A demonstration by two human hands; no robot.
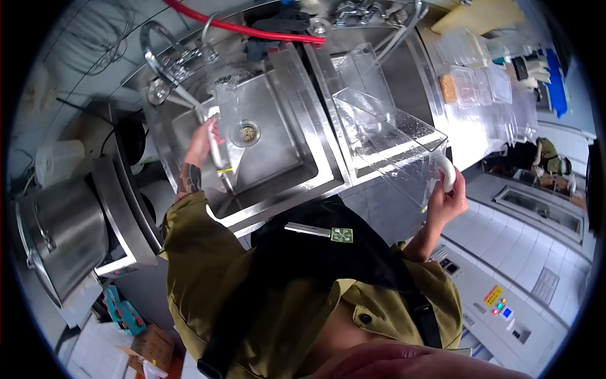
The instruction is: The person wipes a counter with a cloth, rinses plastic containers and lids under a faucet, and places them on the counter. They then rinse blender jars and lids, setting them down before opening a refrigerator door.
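Observation:
My left hand [201,144] is closed around the pale, hose-like end of a tap spout [218,155] with a yellow band, over the left sink basin [274,136]. The spout's tip points down toward the basin's near side. My right hand [449,199] grips a white curved handle [446,172] at the near right corner of a clear plastic cover [394,136]. Water drops dot the cover, which slants over the right sink basin [404,82] and past its front edge. A drain [247,132] with pale bits in it lies in the left basin.
A red hose [246,30] runs along the back beside dark cloths [278,26]. Clear containers [476,85] crowd the right counter. At left stands a large steel pot [63,227]. A control panel [502,309] is behind right. Another person [548,156] is far right.

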